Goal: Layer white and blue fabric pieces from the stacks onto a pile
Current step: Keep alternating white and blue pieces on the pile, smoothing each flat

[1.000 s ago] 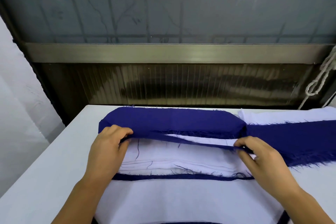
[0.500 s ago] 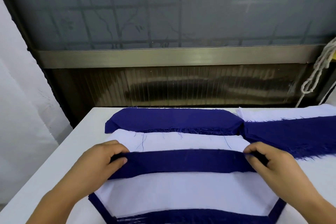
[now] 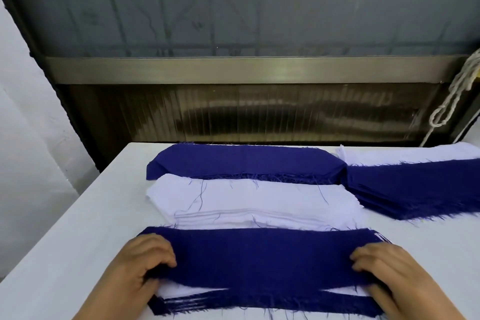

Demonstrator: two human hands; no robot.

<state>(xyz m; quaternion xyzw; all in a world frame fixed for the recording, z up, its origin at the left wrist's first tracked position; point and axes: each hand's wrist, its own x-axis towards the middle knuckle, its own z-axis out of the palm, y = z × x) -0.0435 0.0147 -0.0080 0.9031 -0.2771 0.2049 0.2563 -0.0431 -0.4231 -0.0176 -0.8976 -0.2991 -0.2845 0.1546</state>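
Note:
A blue fabric piece [image 3: 259,257] lies spread across the near pile [image 3: 192,291], where white and blue layers show at the front edge. My left hand [image 3: 145,265] grips its left end with curled fingers, and my right hand [image 3: 384,270] grips its right end the same way. Behind the pile sits a stack of white pieces [image 3: 246,197] with loose blue threads on it. Farther back lies a stack of blue pieces [image 3: 244,161].
The white table [image 3: 65,241] holds everything. At the right lie a second blue stack [image 3: 415,189] and, behind it, a white stack [image 3: 415,156]. A wall with a metal rail [image 3: 233,70] rises behind the table's far edge. A white rope [image 3: 452,96] hangs at the far right.
Both hands have drawn the blue piece from the back stack toward me, over the white stack, and lowered it flat onto the near pile.

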